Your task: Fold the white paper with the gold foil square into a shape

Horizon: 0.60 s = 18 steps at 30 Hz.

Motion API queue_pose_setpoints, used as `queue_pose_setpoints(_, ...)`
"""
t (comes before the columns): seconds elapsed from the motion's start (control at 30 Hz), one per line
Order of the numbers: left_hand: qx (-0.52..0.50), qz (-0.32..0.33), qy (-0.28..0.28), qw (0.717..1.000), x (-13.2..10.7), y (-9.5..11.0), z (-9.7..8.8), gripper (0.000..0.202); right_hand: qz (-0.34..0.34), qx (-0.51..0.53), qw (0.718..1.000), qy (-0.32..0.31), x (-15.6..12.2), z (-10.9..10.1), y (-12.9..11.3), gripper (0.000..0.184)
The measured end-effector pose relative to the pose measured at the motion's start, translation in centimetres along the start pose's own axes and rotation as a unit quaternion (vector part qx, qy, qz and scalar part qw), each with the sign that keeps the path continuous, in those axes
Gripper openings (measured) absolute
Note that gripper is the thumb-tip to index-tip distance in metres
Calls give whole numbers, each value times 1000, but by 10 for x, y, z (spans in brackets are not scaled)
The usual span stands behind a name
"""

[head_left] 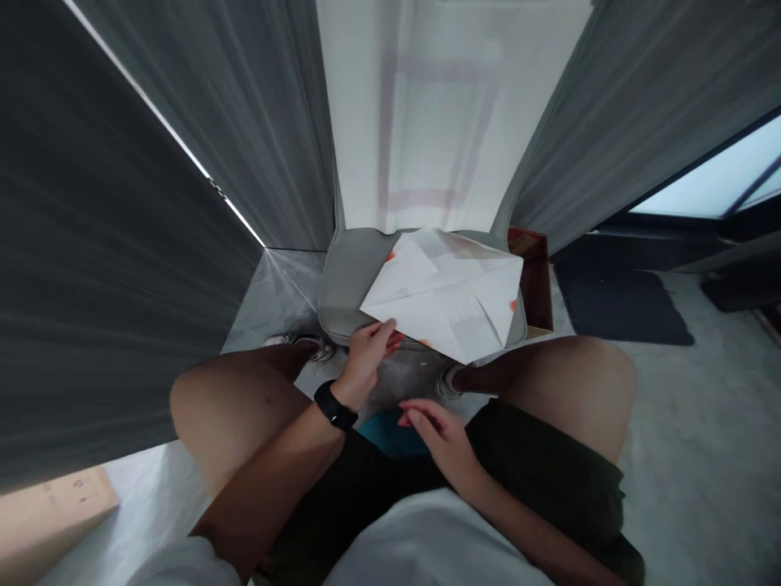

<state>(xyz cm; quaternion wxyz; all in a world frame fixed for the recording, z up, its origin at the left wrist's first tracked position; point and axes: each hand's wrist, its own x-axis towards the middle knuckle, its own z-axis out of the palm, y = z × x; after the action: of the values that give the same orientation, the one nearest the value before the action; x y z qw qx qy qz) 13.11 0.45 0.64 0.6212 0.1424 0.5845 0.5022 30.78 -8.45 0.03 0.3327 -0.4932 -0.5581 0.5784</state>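
I sit with bare knees apart, looking down. My left hand (368,352), with a black watch on its wrist, pinches the near edge of a folded white paper (448,293) that has orange marks at its corners. The paper hangs over a grey cushioned stool (345,281) in front of me. My right hand (440,435) rests low between my thighs, fingers loosely extended and holding nothing, just above a blue object (390,433) that is mostly hidden.
Grey curtains (232,130) hang left and right, with a white panel (439,114) between them. A brown box (537,281) stands behind the stool on the right. A dark mat (616,305) lies on the pale floor at right.
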Motion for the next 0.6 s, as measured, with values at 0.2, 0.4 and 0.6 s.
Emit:
queue_pose_setpoints(0.2,-13,-18,-8,1000,-1,0,0,35,197,353,898,176,53,8,-6,60)
queue_pose_setpoints(0.4,-39,-28,9,999,-2,2,0,33,189,398,838,321,69,0,-8,38)
queue_pose_setpoints(0.6,-48,-28,23,998,-5,4,5,24,204,426,811,345,64,-20,-5,21)
